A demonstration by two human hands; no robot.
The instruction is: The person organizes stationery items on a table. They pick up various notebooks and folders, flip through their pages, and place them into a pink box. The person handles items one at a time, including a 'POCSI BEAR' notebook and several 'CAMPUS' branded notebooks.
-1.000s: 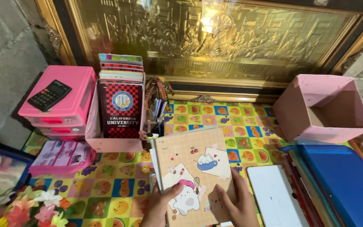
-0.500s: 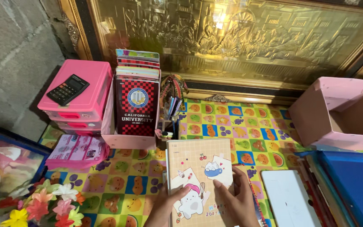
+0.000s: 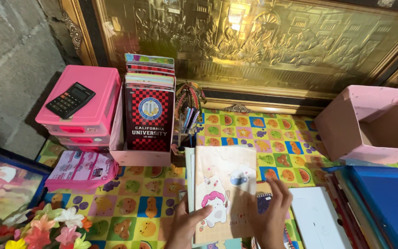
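Note:
My left hand (image 3: 189,221) grips the lower left edge of a beige notebook (image 3: 224,184) with cartoon cat stickers on its cover, thumb lying on the cover. The notebook is tilted up over a fruit-patterned table cover (image 3: 130,203), with more thin books stacked behind it. My right hand (image 3: 272,214) is off the notebook at its lower right, fingers spread and blurred, above a small spiral notepad (image 3: 264,196).
A pink file box (image 3: 139,157) holds upright notebooks, fronted by a red checkered one (image 3: 149,115). A calculator (image 3: 70,99) lies on pink drawers (image 3: 81,108). A pen holder (image 3: 186,127), an open pink box (image 3: 369,124), blue folders (image 3: 388,203), a white tablet (image 3: 316,221), artificial flowers (image 3: 47,226) and a gold relief frame (image 3: 254,41) surround the spot.
The notebook's cover has tipped up and turned to the left. My right hand has come off the cover and moved right, fingers spread. The left hand keeps its hold.

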